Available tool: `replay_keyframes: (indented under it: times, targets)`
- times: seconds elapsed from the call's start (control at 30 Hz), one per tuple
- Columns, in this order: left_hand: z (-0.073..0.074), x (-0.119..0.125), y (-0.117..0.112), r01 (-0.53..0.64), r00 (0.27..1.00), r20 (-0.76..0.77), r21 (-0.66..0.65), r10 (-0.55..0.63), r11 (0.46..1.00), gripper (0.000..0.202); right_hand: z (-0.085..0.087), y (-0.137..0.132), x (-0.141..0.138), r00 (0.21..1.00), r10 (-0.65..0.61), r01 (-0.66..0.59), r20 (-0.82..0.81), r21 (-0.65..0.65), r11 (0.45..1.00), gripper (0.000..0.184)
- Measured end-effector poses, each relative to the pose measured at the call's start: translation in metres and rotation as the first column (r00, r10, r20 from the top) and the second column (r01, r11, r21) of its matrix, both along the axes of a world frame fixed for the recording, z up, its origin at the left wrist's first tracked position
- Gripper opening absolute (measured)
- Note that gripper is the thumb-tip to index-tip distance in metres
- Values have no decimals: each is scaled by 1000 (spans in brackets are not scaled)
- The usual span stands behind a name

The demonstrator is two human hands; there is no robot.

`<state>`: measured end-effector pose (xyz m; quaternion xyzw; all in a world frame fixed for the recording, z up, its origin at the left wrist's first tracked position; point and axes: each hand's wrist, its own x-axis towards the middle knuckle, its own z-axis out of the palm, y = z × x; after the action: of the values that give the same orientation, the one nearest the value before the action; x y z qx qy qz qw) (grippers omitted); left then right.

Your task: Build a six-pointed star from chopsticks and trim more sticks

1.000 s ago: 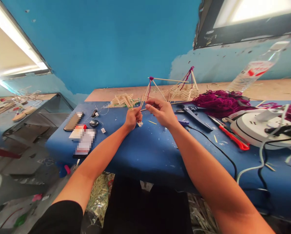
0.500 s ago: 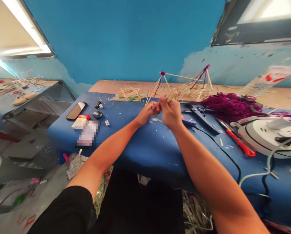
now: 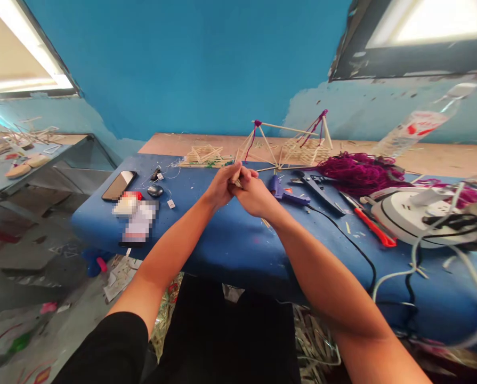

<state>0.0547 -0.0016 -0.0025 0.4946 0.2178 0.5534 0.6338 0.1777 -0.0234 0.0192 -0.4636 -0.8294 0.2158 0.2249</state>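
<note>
My left hand [image 3: 221,186] and my right hand [image 3: 255,193] are pressed together above the blue table [image 3: 230,245], fingers wrapped round a bundle of thin wooden sticks [image 3: 236,180]. Only a small pale part of the bundle shows between the hands. Just beyond them stands a frame of wooden sticks [image 3: 288,128] tied with purple yarn. Right of my right hand lies a blue glue gun [image 3: 292,198] with its cord. A flat stack of sticks [image 3: 207,154] lies behind my left hand.
To the right are purple yarn [image 3: 352,173], a grey tool [image 3: 322,194], a red cutter knife [image 3: 376,226], a white power socket [image 3: 414,213] with cables and a tilted plastic bottle [image 3: 424,122]. On the left lie a phone [image 3: 119,185] and a black mouse [image 3: 155,191].
Both hands have shifted left and closed together. The stick bundle, which stuck up from my right hand before, is now mostly covered. The glue gun shows more fully.
</note>
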Motion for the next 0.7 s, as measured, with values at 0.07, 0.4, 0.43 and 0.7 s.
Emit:
replay_keyframes:
  times: [0.07, 0.4, 0.43, 0.7]
  targets:
    - [0, -1, 0, 25, 998, -59, -17, -26, 1000, 71, 4, -3, -3, 998, -19, 20, 61, -18, 1000, 33]
    - [17, 4, -2, -213, 969, 89, -161, 229, 964, 90, 19, -25, -7, 940, -142, 158, 310, -25, 987, 41]
    - [18, 4, -3, -227, 964, 104, -164, 246, 960, 88, 21, -27, -7, 932, -150, 163, 329, -14, 986, 42]
    - [18, -27, 12, -394, 912, -94, 76, 400, 916, 68, 27, -37, 26, 808, -245, 236, 535, 87, 968, 45]
